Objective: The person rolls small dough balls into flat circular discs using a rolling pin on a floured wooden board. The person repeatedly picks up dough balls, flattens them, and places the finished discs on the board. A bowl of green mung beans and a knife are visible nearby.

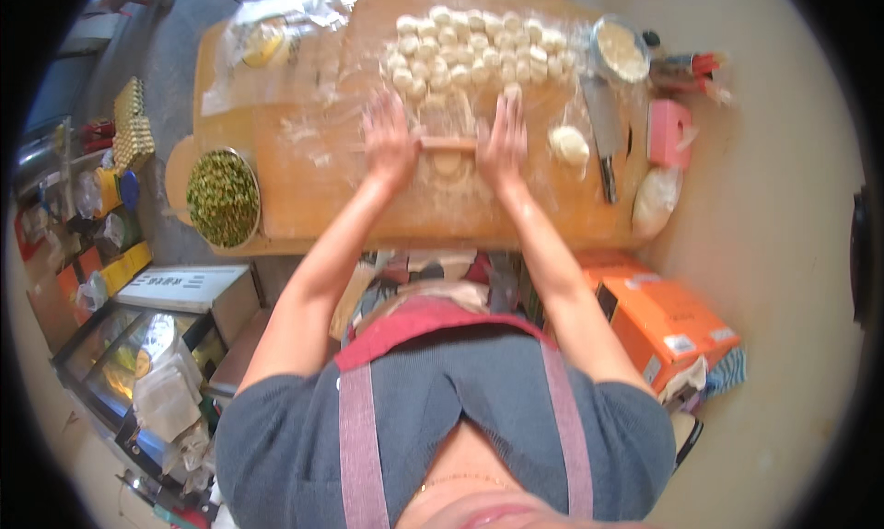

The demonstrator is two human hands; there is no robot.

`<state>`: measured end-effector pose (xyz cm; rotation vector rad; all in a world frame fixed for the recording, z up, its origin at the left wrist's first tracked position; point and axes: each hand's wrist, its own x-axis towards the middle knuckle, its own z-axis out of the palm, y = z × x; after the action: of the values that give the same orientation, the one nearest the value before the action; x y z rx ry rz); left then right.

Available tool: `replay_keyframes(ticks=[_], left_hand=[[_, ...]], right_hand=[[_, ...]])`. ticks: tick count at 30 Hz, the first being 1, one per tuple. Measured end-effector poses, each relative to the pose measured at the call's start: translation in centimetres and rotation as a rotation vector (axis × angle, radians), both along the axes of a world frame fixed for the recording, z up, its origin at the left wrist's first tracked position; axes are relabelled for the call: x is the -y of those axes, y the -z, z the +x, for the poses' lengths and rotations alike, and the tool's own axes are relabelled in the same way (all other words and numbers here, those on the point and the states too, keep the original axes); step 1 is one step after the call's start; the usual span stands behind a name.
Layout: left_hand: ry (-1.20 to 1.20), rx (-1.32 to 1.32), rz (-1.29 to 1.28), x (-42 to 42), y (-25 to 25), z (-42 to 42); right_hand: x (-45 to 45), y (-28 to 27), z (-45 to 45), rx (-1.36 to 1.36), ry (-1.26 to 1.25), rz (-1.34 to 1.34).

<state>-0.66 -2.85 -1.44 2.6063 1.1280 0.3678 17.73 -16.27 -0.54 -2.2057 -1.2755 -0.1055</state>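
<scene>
A thin wooden rolling pin (449,143) lies crosswise under my palms. My left hand (388,139) presses on its left part and my right hand (503,139) on its right part, fingers stretched forward. Beneath the pin, between my hands, is a small flat dough round (447,161) on the floured wooden board (311,197). Past my fingertips lie many small dough pieces (476,42) in a loose group. One dough piece (512,89) sits right at my right fingertips. A larger dough lump (570,146) rests to the right of my right hand.
A cleaver (602,128) lies at the right, below a bowl of flour (620,49). A pink tissue box (668,134) and a white plastic bag (657,201) line the right edge. A bowl of chopped green filling (223,197) stands at the left, plastic film (290,18) behind it.
</scene>
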Motion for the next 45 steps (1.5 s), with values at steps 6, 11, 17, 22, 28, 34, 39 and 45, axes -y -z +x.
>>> replay_keyframes(ticks=[6, 11, 17, 22, 28, 34, 39, 45], left_hand=[[0.045, 0.083, -0.008, -0.3, -0.4, -1.3], [0.371, 0.092, -0.156, 3.7, -1.1, -5.8], [0.145, 0.053, -0.014, -1.1, -1.0, 0.5], [0.337, 0.064, -0.080, 0.2, -0.7, -2.9], [0.483, 0.005, -0.001, 2.2, 0.1, -5.6], [-0.010, 0.055, 0.017, -1.2, -1.3, -0.3], [0.290, 0.070, -0.201, 6.3, -3.0, -9.8], [0.159, 0.215, -0.257, 9.2, -2.8, -9.9]], right_hand=[[0.7, -1.3, -1.4, -0.026, -0.022, -0.213], [6.7, -0.5, -2.0, -0.042, -0.237, -0.321], [0.7, -0.4, -0.4, 0.001, 0.021, -0.136], [4.6, -1.3, -3.6, -0.021, -0.055, -0.355], [7.9, 0.2, -4.8, -0.061, -0.120, -0.341], [1.2, -1.1, -2.2, -0.091, 0.084, -0.006], [5.3, -3.0, -6.0, -0.162, -0.087, -0.279], [1.9, -2.7, -7.3, -0.325, -0.015, -0.211]])
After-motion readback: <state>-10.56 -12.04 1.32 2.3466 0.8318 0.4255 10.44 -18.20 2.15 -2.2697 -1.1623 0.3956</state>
